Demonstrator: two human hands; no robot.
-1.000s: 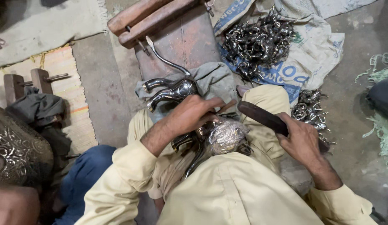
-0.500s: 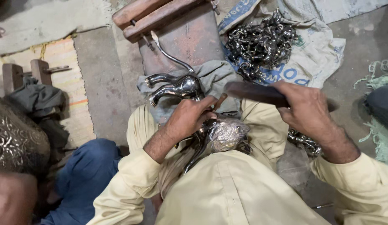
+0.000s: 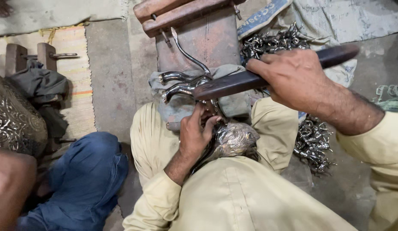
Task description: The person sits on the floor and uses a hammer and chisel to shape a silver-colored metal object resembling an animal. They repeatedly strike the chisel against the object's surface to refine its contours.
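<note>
My right hand (image 3: pixel 299 79) is closed around a long dark flat tool (image 3: pixel 233 84), a file or bar, held across a shiny curved metal piece (image 3: pixel 182 85). That piece lies on a grey cloth pad (image 3: pixel 233 105) over my knees, its thin curved rod (image 3: pixel 188 53) reaching up toward a rusty block. My left hand (image 3: pixel 197 132) grips the lower end of the metal piece in my lap, beside a shiny wrapped bundle (image 3: pixel 233 139).
A rusty metal block (image 3: pixel 203 38) with wooden clamp bars (image 3: pixel 182 13) stands ahead. Heaps of shiny metal parts (image 3: pixel 271 42) lie on sacking, with more parts (image 3: pixel 312 143) at my right. Another person's blue-clad leg (image 3: pixel 79 179) is at the left, near an embossed metal vessel (image 3: pixel 15 122).
My right hand has swung the dark tool up and leftward, from beside my right knee to lying across the metal piece. My left hand has slid down toward my lap.
</note>
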